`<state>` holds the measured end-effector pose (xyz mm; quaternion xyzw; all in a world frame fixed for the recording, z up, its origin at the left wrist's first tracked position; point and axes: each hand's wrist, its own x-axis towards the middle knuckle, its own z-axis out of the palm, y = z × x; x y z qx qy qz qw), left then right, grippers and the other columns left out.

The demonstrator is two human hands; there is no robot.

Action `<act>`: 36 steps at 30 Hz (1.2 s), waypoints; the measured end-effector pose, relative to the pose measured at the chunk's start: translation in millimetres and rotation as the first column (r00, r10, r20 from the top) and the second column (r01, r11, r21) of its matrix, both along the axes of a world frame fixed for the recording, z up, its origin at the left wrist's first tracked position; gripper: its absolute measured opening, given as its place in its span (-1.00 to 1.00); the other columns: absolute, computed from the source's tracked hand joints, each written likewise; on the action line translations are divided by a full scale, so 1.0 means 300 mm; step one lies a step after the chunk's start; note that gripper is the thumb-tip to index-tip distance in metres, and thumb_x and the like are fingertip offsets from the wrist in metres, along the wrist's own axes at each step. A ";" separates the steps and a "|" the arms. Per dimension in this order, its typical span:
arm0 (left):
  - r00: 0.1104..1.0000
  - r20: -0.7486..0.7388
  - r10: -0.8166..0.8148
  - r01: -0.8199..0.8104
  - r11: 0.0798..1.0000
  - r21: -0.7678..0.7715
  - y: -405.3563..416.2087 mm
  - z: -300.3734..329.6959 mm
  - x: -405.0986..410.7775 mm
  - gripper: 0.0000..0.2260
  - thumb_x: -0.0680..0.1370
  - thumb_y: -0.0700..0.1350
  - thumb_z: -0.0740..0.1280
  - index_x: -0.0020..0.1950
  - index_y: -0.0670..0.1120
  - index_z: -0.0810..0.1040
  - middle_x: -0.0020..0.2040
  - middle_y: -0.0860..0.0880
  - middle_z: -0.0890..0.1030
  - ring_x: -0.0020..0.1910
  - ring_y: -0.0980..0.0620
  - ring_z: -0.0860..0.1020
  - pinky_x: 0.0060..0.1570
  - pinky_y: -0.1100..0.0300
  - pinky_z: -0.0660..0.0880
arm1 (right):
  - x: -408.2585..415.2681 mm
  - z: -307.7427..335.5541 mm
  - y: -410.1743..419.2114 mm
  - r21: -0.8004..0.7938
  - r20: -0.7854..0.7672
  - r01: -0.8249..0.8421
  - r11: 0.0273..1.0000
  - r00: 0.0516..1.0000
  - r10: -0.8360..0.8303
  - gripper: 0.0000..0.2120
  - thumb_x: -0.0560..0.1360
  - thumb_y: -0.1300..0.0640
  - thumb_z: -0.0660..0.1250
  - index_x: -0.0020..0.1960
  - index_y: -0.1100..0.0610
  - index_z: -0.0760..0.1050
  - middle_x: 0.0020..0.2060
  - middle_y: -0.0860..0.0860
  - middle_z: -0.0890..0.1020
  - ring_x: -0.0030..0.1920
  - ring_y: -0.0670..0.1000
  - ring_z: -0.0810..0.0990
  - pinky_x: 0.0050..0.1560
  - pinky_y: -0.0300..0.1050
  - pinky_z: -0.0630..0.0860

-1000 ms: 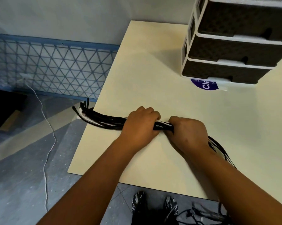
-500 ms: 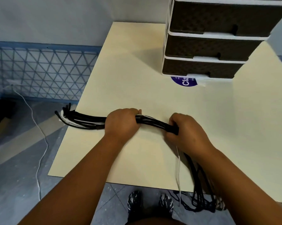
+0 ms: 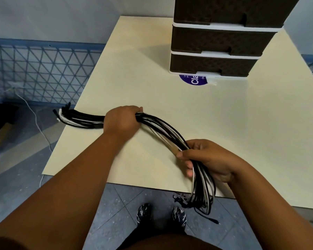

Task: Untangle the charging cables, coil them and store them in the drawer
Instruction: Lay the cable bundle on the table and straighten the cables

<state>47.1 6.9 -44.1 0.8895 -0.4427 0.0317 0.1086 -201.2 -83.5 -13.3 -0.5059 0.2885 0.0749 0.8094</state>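
The left hand (image 3: pixel 122 121) grips the cable bundle (image 3: pixel 162 131) on the table (image 3: pixel 224 123), plug ends overhanging the left edge. The right hand (image 3: pixel 208 159), since a second ago, has slid down the bundle, fingers curled around it: straightening, coiling pending. Drawer unit (image 3: pixel 215 42): all drawers closed, contents unseen.

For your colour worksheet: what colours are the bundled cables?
Mostly black with a few white cables, clearest in the head view.

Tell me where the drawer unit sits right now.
Head view, far right: the drawer unit stands on the table, beyond both hands, drawers closed.
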 end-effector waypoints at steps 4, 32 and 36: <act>1.000 0.010 -0.022 0.022 1.000 -0.016 0.002 0.000 -0.001 -0.66 0.65 0.05 0.09 -0.26 0.01 0.47 -0.21 -0.09 0.63 -0.26 -0.15 0.46 -0.26 0.13 0.26 | -0.048 -0.002 0.055 0.051 0.041 -0.055 0.997 0.998 0.053 -0.87 0.47 0.22 0.39 -0.23 0.15 0.50 -0.44 0.13 0.49 -0.37 0.09 0.62 -0.32 -0.09 0.57; 0.989 -0.076 -0.127 0.122 0.991 -0.060 0.046 0.023 -0.020 -0.69 0.62 -0.02 0.10 -0.18 -0.03 0.56 -0.17 -0.05 0.62 -0.14 -0.17 0.54 -0.14 0.11 0.40 | -0.422 0.012 0.413 -0.893 -0.244 -0.042 0.449 0.882 -0.402 -0.77 0.53 -0.03 0.38 -0.25 -0.03 0.42 -0.48 -0.08 0.43 -0.47 -0.15 0.39 -0.41 -0.18 0.30; 0.988 -0.094 -0.120 0.114 0.991 -0.067 0.049 0.026 -0.018 -0.67 0.63 0.00 0.07 -0.15 -0.02 0.58 -0.17 -0.06 0.63 -0.14 -0.17 0.54 -0.16 0.12 0.37 | -0.431 0.235 0.259 -0.874 -0.483 -0.451 0.181 0.769 -0.419 -0.81 0.53 -0.07 0.33 -0.22 -0.05 0.41 -0.36 -0.08 0.51 -0.32 -0.08 0.47 -0.32 -0.12 0.39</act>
